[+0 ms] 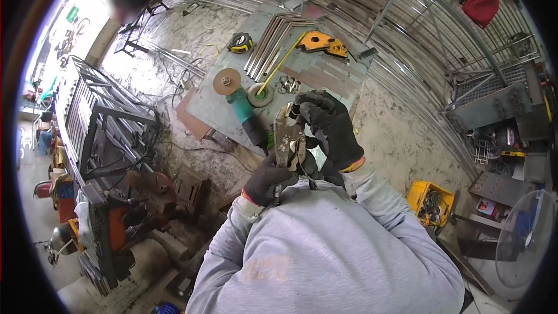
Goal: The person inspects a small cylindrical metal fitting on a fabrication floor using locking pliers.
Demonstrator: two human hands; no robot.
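My left hand (266, 185), in a dark glove with a red-edged cuff, is closed around the handles of worn locking pliers (283, 144). The pliers stand upright in front of my chest, jaws upward. My right hand (332, 129), gloved too, has its fingers pinched together right at the jaws, on a small metal piece (295, 110) mostly hidden by the fingertips. Beyond my hands, several short metal rings (288, 84) lie on a grey metal sheet (218, 107). A teal angle grinder (239, 104) with a brown disc rests to their left, beside a round disc (260, 95).
A tape measure (239, 42), bent metal tubes (273, 43) and orange magnetic holders (318, 41) lie farther back on the sheet. A yellow crate (430, 202) stands at right, near a fan (525, 238). Metal frames (110, 122) lean at left. Other people are at the back.
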